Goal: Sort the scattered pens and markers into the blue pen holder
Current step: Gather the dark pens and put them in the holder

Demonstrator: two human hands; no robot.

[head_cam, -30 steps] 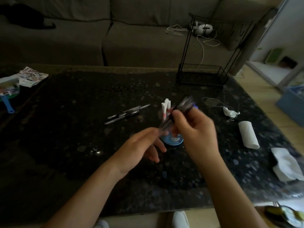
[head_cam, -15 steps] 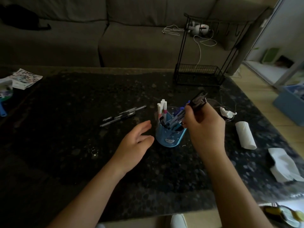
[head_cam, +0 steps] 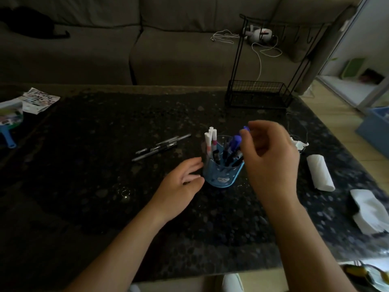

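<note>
right hand (head_cam: 271, 159) hovers just above the rim of the translucent blue plastic pen holder (head_cam: 221, 175), fingers loosely curled and a little apart, fingertips beside the purple-capped markers (head_cam: 235, 142) standing in it; blur hides whether it pinches one, cannot tell. left hand (head_cam: 181, 186) lies flat and open on the dark speckled stone table (head_cam: 84, 186), fingertips touching or nearly touching the holder's near-left wall, holding nothing

holder stands at table centre, already crowded: white-bodied markers (head_cam: 210, 140) at its left side, dark pens and purple ones leaning to its right

left to do, by my reading: a small cluster of slim black-and-silver pens (head_cam: 162, 146) lying loose on the table, left of the holder and apart from it. task looks well past half

off to the right: rolled white paper towel (head_cam: 320, 173), untouched
</note>
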